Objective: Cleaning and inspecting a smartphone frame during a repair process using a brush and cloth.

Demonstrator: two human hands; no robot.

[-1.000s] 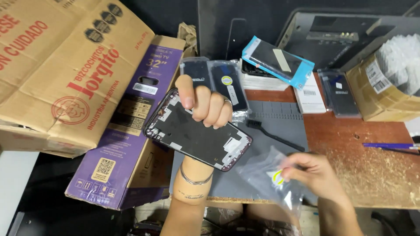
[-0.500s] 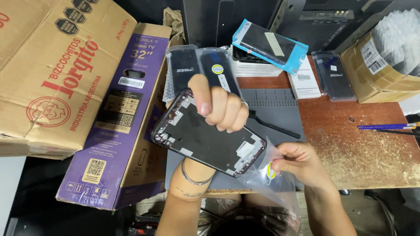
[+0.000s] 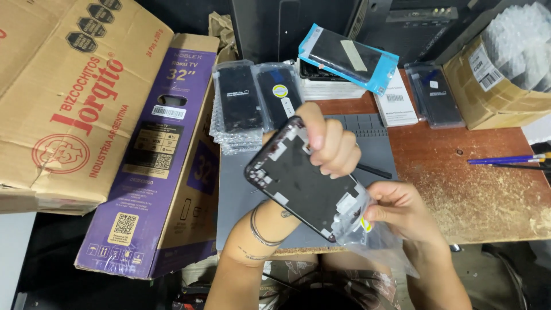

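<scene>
A flat, rounded-corner phone frame (image 3: 304,181), matt black with pale metal patches on its inner face, is gripped at its upper edge by the left hand (image 3: 330,143), fingers curled over it. It is held tilted above the grey work mat (image 3: 376,129). Its lower corner is enclosed by a crinkled clear plastic bag (image 3: 373,241), which is pinched shut-fingered by the right hand (image 3: 402,212).

Beyond the mat, bagged black phone screens (image 3: 258,97) are stacked; a blue-edged sleeve (image 3: 347,57) rests on small white boxes. A worn wooden table (image 3: 476,183) carries pens (image 3: 508,162) at the right. A purple television carton (image 3: 166,155) and a brown cardboard box (image 3: 63,97) crowd the left side.

Compared with half a second earlier, the frame's corner is seated deeper in the bag, and the hands are closer together.
</scene>
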